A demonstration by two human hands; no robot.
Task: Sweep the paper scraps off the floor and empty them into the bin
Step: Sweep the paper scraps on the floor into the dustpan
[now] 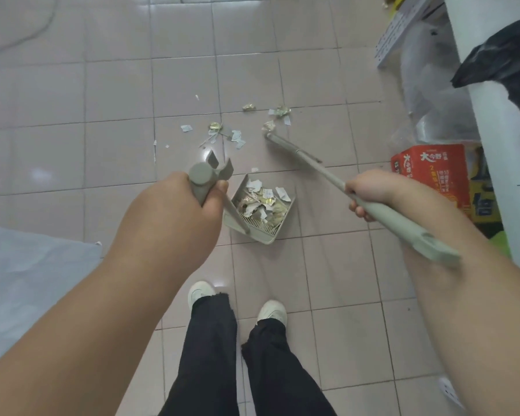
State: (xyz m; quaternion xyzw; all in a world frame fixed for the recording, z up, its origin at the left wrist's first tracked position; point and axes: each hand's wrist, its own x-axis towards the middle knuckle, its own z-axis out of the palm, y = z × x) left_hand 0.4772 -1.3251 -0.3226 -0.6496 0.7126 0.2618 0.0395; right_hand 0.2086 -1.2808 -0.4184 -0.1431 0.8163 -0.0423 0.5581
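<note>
Most of the scraps already lie in the dustpan, which stands on the floor just ahead of the person's shoes; a looser scatter of scraps remains on the tiles beyond it, near the broom head. The left hand is curled round the dustpan's upright handle, and the right hand is wrapped round the broom shaft, which slants down to the floor past the pan. The risk from here, as a judgement: a hard stroke could flick the light pieces past the pan's mouth or under the clutter at right, and tipping the handle could spill what is gathered. The floor is glossy pale tile. At right stand a red box, clear plastic wrapping and a black bag draped over a white edge; whether that bag lines the bin cannot be told.
</note>
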